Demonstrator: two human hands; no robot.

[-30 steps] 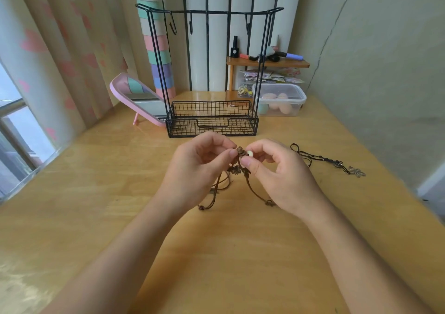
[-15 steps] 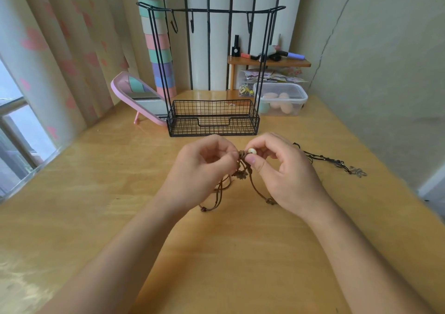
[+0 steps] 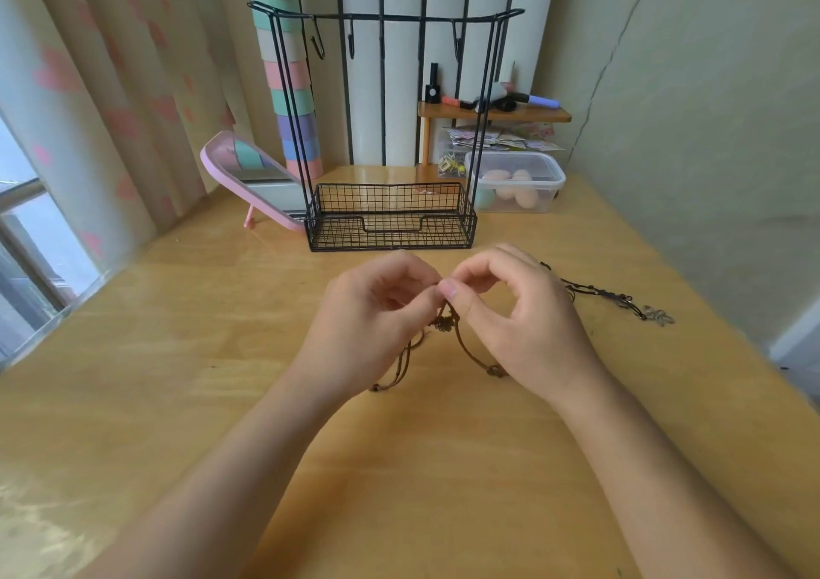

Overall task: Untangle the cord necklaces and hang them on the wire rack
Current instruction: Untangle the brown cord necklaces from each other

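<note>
**Untangling under way, nothing hung on the rack yet**

Two bare hands meet just in front of the wire rack (image 3: 390, 219), above a wooden worktop (image 3: 222, 356). The left hand (image 3: 377, 316) and right hand (image 3: 519, 325) each pinch the brown cord necklace (image 3: 466, 347) at its knot, fingers (image 3: 450, 289) pressed tip to tip. Loose brown loops trail onto the worktop. A black cord necklace (image 3: 594, 290) lies in front of the rack to its right, partly hidden by the right hand. The rack's hooks (image 3: 317, 43) hang bare. Judging by this, the knot is not yet freed, and both necklaces are left to hang.
</note>
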